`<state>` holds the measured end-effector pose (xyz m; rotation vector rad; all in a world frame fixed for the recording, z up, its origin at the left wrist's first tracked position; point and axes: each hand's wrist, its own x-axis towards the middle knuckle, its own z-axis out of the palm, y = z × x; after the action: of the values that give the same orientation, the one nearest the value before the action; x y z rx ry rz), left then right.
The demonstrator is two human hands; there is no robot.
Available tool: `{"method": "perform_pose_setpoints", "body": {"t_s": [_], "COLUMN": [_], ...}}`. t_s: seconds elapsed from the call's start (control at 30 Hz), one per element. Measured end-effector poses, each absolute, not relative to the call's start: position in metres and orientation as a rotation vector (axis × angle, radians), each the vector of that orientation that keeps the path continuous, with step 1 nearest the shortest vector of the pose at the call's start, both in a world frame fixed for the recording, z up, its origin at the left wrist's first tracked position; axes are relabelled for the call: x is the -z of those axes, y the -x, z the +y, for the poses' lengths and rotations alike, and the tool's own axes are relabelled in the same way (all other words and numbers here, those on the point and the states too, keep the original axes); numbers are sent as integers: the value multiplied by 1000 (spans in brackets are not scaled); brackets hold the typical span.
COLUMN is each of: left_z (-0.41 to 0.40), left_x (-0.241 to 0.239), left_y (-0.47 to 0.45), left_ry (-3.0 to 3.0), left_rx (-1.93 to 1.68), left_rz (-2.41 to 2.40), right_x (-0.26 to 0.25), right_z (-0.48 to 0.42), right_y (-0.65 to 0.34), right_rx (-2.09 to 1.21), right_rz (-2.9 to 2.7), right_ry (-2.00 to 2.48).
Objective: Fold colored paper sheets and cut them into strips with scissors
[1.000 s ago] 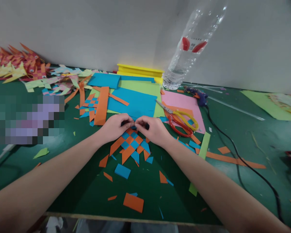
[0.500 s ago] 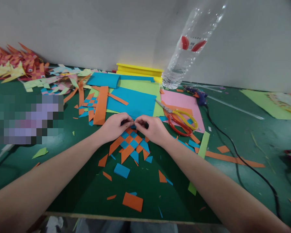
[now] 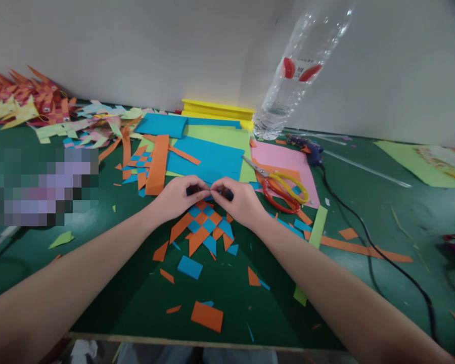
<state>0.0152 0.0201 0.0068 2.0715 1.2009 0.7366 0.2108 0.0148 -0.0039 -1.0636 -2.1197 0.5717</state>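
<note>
My left hand [image 3: 182, 197] and my right hand [image 3: 239, 199] meet fingertip to fingertip, thumbs and forefingers pinched together. Whatever sits between the fingertips is too small and hidden to name. Just below them lies a woven orange and blue paper piece [image 3: 203, 221], checkered, with pointed strip ends fanning towards me. Its far end is hidden by my fingers. Behind my hands is a blue paper sheet [image 3: 208, 157], and an orange paper strip [image 3: 158, 164] lies beyond my left wrist. Scissors [image 3: 264, 173] with red and yellow handles rest beyond my right hand.
A tall plastic bottle [image 3: 288, 86] leans at the wall. The glue gun [image 3: 314, 151] trails a black cord [image 3: 367, 232] down the right side. Finished paper fish [image 3: 26, 103] pile up at far left. Paper scraps, including an orange rectangle [image 3: 207, 317], lie near the table's front edge.
Both hands stay pinched together above the woven paper, with only a tiny shift of the fingers. The paper pieces and tools lie as before.
</note>
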Motion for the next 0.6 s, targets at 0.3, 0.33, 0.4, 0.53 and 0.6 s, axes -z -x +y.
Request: {"method": "perform_pose_setpoints", "body": {"t_s": [0.3, 0.33, 0.4, 0.53, 0.6], "left_z": [21, 21, 22, 21, 21], "left_x": [-8, -7, -7, -7, -7], "left_y": [-13, -12, -12, -11, -11], "left_ry": [-1975, -1959, -1938, -1929, -1920], "left_rx": [-771, -786, -817, -848, -858], "left_rz": [1163, 1153, 1140, 1122, 1127], "right_x": [5, 5, 5, 5, 5], "right_z": [14, 14, 15, 15, 14], "right_y": [-210, -210, -210, -210, -210], "right_rx": [-469, -455, -439, -406, -370], "right_rz": [-2095, -2086, -2060, -2004, -1982], "right_ry": [1008, 993, 953, 864, 848]}}
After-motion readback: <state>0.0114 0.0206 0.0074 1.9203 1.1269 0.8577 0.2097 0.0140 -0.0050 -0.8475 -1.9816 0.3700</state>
